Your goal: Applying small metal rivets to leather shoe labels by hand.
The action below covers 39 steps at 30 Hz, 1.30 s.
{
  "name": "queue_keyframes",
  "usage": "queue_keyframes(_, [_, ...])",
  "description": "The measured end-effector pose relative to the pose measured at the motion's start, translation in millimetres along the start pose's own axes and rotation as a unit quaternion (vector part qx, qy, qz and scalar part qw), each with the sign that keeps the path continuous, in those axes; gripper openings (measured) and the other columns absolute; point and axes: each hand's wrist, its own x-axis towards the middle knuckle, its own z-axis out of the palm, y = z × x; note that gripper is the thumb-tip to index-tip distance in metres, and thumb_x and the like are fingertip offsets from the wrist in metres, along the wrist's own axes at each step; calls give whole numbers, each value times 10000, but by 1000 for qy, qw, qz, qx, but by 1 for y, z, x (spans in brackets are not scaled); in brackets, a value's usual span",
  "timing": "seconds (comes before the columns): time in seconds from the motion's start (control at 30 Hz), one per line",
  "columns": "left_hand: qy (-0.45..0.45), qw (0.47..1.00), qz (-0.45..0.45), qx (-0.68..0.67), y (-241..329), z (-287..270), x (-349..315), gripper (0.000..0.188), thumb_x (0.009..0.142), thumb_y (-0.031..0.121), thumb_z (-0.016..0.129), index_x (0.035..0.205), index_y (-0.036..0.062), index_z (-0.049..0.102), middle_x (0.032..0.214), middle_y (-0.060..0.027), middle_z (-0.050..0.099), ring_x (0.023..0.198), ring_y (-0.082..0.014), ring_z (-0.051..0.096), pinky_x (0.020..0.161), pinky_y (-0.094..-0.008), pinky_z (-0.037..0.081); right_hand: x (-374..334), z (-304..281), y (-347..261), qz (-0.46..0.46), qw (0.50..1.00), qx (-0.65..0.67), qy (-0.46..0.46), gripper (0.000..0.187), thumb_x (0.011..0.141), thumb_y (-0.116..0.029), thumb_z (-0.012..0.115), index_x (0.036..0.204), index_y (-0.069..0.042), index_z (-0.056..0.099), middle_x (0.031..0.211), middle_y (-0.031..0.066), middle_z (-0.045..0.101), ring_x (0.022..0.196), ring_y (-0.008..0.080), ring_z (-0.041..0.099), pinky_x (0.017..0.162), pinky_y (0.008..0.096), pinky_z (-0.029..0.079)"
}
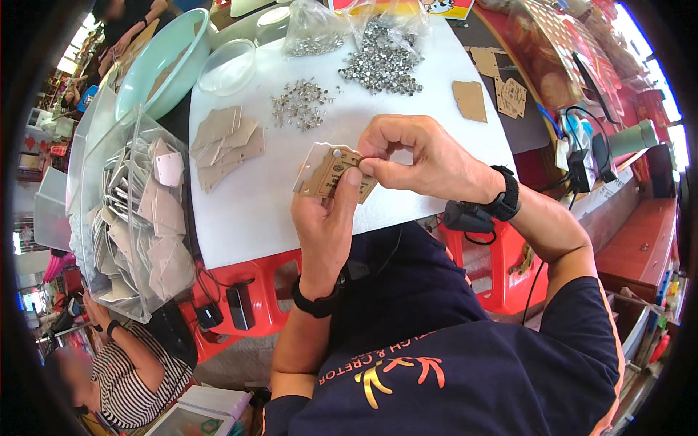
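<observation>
My left hand grips a small brown printed cardboard piece over the white tabletop, its thumb pressed on the front. A pale, thin plate shows along the cardboard's upper left edge, and a round silver stud sits near its top. At the upper right corner of the cardboard, my right hand has thumb and forefinger pinched together. Whatever lies between those fingertips is hidden. Beyond both hands lie a scatter of small metal studs and a larger heap of silver caps.
Flat greyish plates are stacked on the white table at left. Beside it stand a clear bin full of similar plates and a pale green basin. Loose cardboard lies at right. Other people are at far left.
</observation>
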Motion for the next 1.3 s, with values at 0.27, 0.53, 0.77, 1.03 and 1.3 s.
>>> queue_keyframes(0.27, [-30, 999, 0, 27, -2, -2, -1, 221, 965, 130, 606, 1124, -22, 624, 993, -33, 640, 903, -79, 579, 784, -252, 475, -4, -1, 3, 95, 993, 75, -18, 188, 874, -168, 648, 936, 10, 642, 683, 44, 594, 651, 100, 552, 593, 264, 449])
queue_keyframes(0.53, [32, 990, -29, -136, -3, -7, 10, 239, 975, 116, 589, 1179, -9, 575, 1036, -31, 614, 924, -78, 568, 802, -249, 471, -4, -9, 2, 166, 969, 148, -106, 363, 989, -306, 586, 1148, 17, 639, 895, 30, 659, 787, 88, 584, 678, 258, 515])
queue_keyframes(0.77, [14, 987, -33, -155, -5, -10, 9, 271, 983, 130, 566, 1237, 39, 534, 1083, -32, 604, 950, -112, 585, 791, -284, 484, -3, -4, -1, 186, 962, 172, -100, 326, 991, -286, 584, 1083, 20, 649, 862, 30, 647, 752, 82, 587, 652, 248, 515])
queue_keyframes(1.03, [-23, 982, -75, -171, 3, -10, 3, 247, 987, 126, 544, 1211, 22, 531, 972, -63, 633, 800, -154, 599, 674, -306, 481, 1, 1, -4, 181, 971, 145, -64, 280, 996, -256, 570, 1007, 15, 638, 793, 5, 604, 717, 71, 580, 616, 235, 506])
queue_keyframes(1.3, [21, 985, -46, -164, -5, -20, -3, 214, 962, 63, 540, 1175, 32, 542, 966, -63, 612, 818, -152, 570, 703, -300, 460, 21, 3, -10, 122, 989, 24, -84, 238, 988, -225, 582, 986, 4, 646, 746, 8, 607, 659, 72, 571, 574, 239, 482])
